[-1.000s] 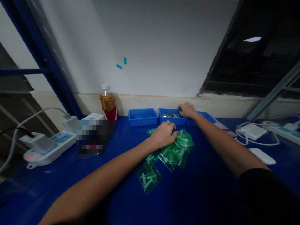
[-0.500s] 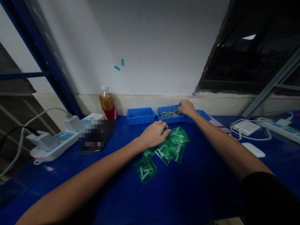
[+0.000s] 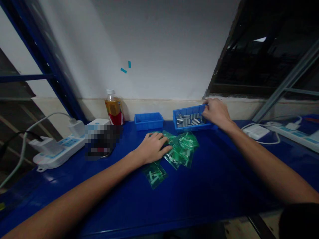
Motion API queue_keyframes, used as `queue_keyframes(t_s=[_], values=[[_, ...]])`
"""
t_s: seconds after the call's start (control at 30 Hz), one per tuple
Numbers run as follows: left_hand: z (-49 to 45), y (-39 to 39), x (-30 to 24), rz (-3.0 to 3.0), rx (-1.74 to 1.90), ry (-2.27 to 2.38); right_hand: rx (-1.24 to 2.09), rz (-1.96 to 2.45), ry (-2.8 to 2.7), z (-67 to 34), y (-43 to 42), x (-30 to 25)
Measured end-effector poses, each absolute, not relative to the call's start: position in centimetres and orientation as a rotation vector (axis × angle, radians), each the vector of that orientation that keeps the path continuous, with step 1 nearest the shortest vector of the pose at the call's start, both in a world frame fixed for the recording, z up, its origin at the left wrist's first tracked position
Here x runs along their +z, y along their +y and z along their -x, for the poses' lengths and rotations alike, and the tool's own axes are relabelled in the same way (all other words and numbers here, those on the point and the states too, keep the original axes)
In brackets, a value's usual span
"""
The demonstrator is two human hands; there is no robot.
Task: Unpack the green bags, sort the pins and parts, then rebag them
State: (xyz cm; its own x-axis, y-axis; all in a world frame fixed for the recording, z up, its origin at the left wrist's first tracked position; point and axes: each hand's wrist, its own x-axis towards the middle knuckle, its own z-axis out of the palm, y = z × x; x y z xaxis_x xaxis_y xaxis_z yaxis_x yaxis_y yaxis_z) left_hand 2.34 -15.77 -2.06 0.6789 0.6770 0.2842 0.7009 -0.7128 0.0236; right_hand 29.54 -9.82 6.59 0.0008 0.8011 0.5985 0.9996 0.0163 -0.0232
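Note:
My left hand [image 3: 152,148] lies palm down on a heap of small green plastic bags [image 3: 183,149] in the middle of the blue table [image 3: 199,196], fingers loosely curled over them. One more green bag [image 3: 154,173] lies apart, nearer to me. My right hand [image 3: 216,111] grips the right rim of a blue tray [image 3: 187,126] full of small silver metal parts [image 3: 189,119]. That tray is tipped up toward me. An empty-looking blue tray [image 3: 148,120] stands to its left by the wall.
A drink bottle [image 3: 114,109] stands against the wall. A white power strip [image 3: 56,151] with plugs lies at the left, beside a blurred dark object [image 3: 102,141]. White chargers and cables [image 3: 256,131] lie at the right, with another power strip [image 3: 296,135].
My right hand has lifted and tilted the tray of metal parts toward me and shifted it slightly right. My left hand slid a little left over the green bags.

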Motion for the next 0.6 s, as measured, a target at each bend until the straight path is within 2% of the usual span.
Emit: queue_keyframes(t_s=[0.27, 0.53, 0.6], values=[[-1.8, -16.3, -2.4, 2.781, -0.636, -1.21, -0.641, 1.747, -1.866, -29.2, -13.1, 6.2], [-6.7, -15.7, -1.7, 2.697, -1.483, -1.449, -0.597, 1.808, -1.809, -28.5, -13.9, 5.9], [-8.6, -15.2, -1.2, 2.591, -1.586, -1.518, -0.561, 1.829, -1.796, -28.2, -14.1, 5.6]])
